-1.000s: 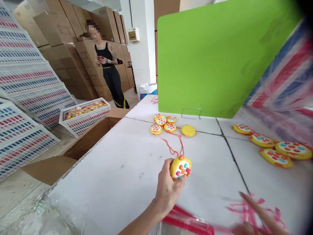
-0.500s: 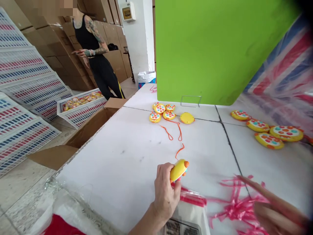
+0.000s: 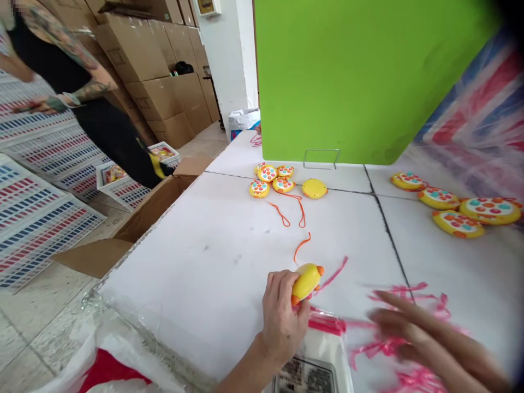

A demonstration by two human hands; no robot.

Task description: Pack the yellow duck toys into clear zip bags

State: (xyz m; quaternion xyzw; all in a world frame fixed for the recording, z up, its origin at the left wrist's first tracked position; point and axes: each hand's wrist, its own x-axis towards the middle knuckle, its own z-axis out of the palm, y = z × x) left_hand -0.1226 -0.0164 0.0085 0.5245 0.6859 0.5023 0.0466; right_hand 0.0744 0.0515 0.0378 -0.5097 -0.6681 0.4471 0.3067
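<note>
My left hand point(image 3: 282, 311) grips a small yellow toy point(image 3: 307, 281) with orange nubs, tilted on its side above the table; its dotted face is mostly turned away. An orange cord point(image 3: 302, 246) trails from it. A pink ribbon strip point(image 3: 333, 275) shows just beyond the toy. Blurred by motion, my right hand point(image 3: 429, 338) hovers over a heap of pink ribbon strips point(image 3: 409, 376), fingers stretched out, with nothing visible in them. Under my left wrist lies a clear plastic bag point(image 3: 323, 349) with a pink top edge and a dark printed label.
Several yellow toys with coloured buttons point(image 3: 268, 173) sit mid-table; one point(image 3: 315, 188) lies face down. More toys point(image 3: 457, 224) are at the right. A green board point(image 3: 360, 82) stands behind. Left of the table are an open carton point(image 3: 151, 218), a basket point(image 3: 123, 191) and a person point(image 3: 110, 131).
My right hand has moved left toward the toy, and a pink strip now shows beside it. The toy has shifted slightly right. The person has shifted left and nearer in view.
</note>
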